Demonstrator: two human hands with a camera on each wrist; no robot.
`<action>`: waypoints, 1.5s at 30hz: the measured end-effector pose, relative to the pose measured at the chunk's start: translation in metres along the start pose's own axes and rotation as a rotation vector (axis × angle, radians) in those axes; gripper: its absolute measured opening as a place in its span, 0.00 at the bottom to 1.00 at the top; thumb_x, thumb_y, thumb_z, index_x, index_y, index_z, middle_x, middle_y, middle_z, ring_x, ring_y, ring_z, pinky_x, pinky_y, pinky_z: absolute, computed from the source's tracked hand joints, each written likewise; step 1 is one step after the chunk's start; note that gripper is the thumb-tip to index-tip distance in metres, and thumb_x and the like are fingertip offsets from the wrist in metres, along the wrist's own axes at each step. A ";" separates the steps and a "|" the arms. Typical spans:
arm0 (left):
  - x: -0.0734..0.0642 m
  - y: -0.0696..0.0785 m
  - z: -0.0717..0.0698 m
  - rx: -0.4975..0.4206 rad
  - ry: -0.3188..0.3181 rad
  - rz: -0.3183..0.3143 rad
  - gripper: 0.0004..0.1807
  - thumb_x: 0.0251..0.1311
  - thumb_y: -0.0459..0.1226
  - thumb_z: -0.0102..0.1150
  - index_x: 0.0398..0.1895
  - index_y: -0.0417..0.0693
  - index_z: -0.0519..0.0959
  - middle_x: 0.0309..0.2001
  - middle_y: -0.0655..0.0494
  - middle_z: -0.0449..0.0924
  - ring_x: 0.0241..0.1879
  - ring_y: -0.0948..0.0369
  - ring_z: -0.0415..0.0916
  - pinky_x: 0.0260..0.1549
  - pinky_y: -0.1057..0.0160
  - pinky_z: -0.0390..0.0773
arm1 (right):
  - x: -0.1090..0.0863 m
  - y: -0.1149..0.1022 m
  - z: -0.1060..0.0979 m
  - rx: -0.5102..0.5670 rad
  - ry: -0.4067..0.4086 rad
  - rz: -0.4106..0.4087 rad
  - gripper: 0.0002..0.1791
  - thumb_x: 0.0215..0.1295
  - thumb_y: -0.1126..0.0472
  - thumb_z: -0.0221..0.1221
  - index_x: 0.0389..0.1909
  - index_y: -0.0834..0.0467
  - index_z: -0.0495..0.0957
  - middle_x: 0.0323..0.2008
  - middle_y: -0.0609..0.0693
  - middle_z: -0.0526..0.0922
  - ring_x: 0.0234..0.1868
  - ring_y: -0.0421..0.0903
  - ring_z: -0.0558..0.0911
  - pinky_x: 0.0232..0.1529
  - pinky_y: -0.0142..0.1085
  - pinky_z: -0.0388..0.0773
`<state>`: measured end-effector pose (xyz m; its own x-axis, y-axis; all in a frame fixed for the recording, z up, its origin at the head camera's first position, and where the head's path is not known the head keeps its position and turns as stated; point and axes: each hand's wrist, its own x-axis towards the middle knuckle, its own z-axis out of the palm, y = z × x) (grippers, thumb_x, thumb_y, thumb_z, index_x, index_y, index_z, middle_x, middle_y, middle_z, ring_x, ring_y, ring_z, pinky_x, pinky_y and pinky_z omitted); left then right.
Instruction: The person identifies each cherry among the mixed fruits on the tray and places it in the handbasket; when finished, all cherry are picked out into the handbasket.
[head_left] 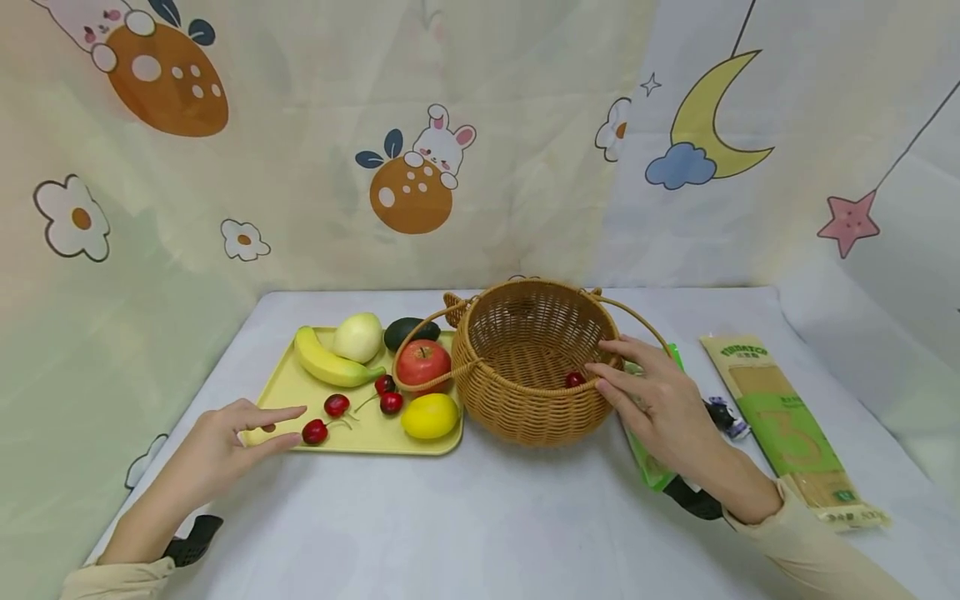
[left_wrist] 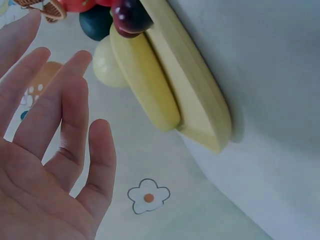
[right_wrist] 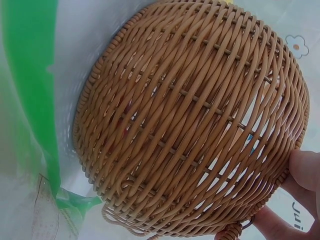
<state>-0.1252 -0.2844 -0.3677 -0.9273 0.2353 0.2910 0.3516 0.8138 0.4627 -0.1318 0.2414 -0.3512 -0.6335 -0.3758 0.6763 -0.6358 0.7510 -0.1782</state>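
A round wicker basket stands on the table with its handles folded out to the sides and one cherry inside. My right hand grips its right rim; the right wrist view shows the basket's woven side and fingertips at the rim. To the left, my left hand holds nothing, thumb and forefinger apart, beside a cherry at the edge of the yellow tray. Several cherries lie there with a banana, a red apple and a lemon.
At the tray's back are a pale round fruit and a dark green avocado. Right of the basket lie a green-edged packet, a small dark wrapped item and a long noodle packet. A printed cloth wall rises behind.
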 end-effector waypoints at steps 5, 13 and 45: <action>0.008 -0.003 0.003 0.025 -0.044 -0.005 0.23 0.53 0.46 0.78 0.54 0.57 0.88 0.29 0.61 0.81 0.30 0.66 0.69 0.25 0.68 0.66 | -0.001 0.001 0.000 0.013 0.005 0.004 0.17 0.62 0.69 0.68 0.52 0.56 0.88 0.61 0.61 0.81 0.65 0.61 0.77 0.50 0.51 0.75; 0.019 0.000 0.013 0.092 -0.237 -0.147 0.24 0.55 0.52 0.75 0.56 0.61 0.87 0.32 0.57 0.81 0.27 0.63 0.65 0.22 0.65 0.62 | 0.000 0.000 -0.001 0.021 -0.003 0.012 0.17 0.62 0.68 0.68 0.52 0.55 0.88 0.62 0.60 0.81 0.65 0.60 0.76 0.55 0.54 0.74; 0.018 -0.005 0.020 0.093 -0.266 -0.128 0.20 0.55 0.47 0.75 0.53 0.59 0.89 0.27 0.65 0.81 0.26 0.66 0.67 0.23 0.66 0.65 | -0.001 -0.002 -0.002 0.016 -0.007 0.021 0.17 0.62 0.68 0.68 0.53 0.55 0.88 0.61 0.61 0.81 0.66 0.61 0.76 0.54 0.54 0.75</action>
<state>-0.1459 -0.2740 -0.3814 -0.9687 0.2481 0.0003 0.2276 0.8881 0.3994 -0.1293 0.2413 -0.3500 -0.6494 -0.3639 0.6677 -0.6293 0.7501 -0.2032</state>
